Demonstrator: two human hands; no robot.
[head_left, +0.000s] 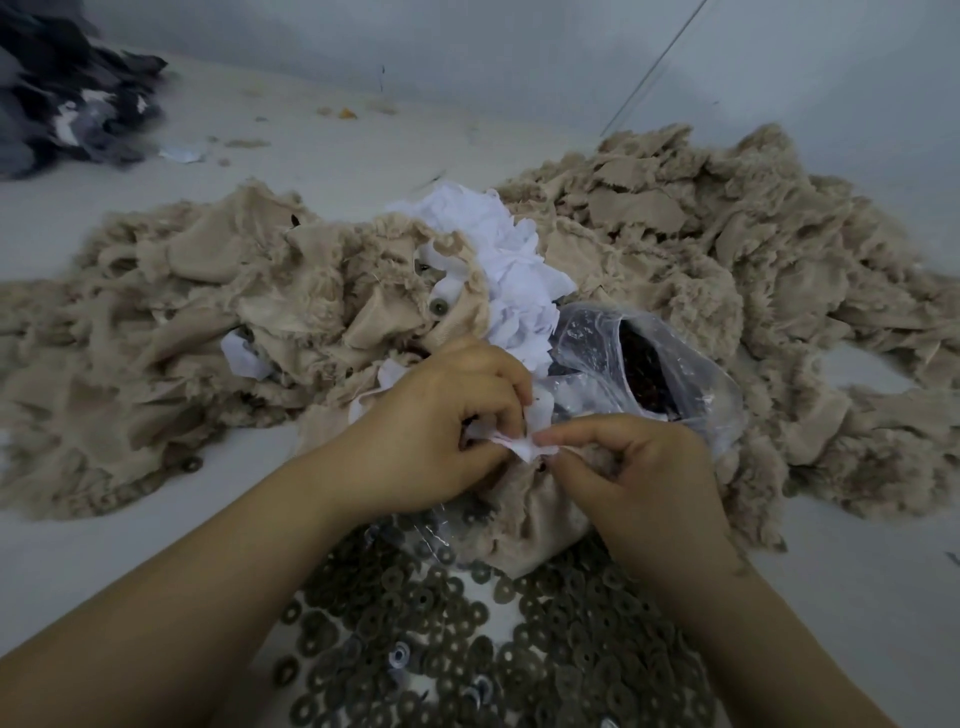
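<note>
White scrap is pinched by both left hand and right hand; best pulled taut, centred over the beige piece, washers at six o'clock.

Sandy beige across the furry fabric heaps. Plain white on the cloth scraps and the small scrap. See-through bag, dark reddish-brown bits inside. Dull olive-grey rings. Charcoal and black, flecked white, on the far pile. Pale grey floor. Orange crumb.
</note>
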